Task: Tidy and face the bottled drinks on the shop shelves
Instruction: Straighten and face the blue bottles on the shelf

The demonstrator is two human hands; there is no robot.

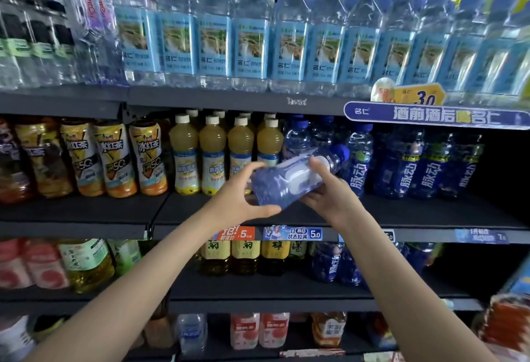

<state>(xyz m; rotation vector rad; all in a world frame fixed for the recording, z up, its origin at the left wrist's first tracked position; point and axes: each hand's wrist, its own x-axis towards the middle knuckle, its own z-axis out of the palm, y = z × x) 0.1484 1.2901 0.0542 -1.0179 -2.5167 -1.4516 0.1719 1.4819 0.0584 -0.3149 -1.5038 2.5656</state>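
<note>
Both hands hold a blue bottle (289, 178) tilted in front of the middle shelf (401, 215): left hand (243, 192) curls round its base, right hand (329, 189) cups its body. It is best uprighted, label outward, beside the blue row (415, 166).

Shop aisle: stocked drink shelves (258, 219) with price tags (292, 233).

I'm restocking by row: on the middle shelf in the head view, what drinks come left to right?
Iced tea bottles → yellow juice bottles with white caps → the tilted blue bottle held in both hands → upright blue bottles.
</note>
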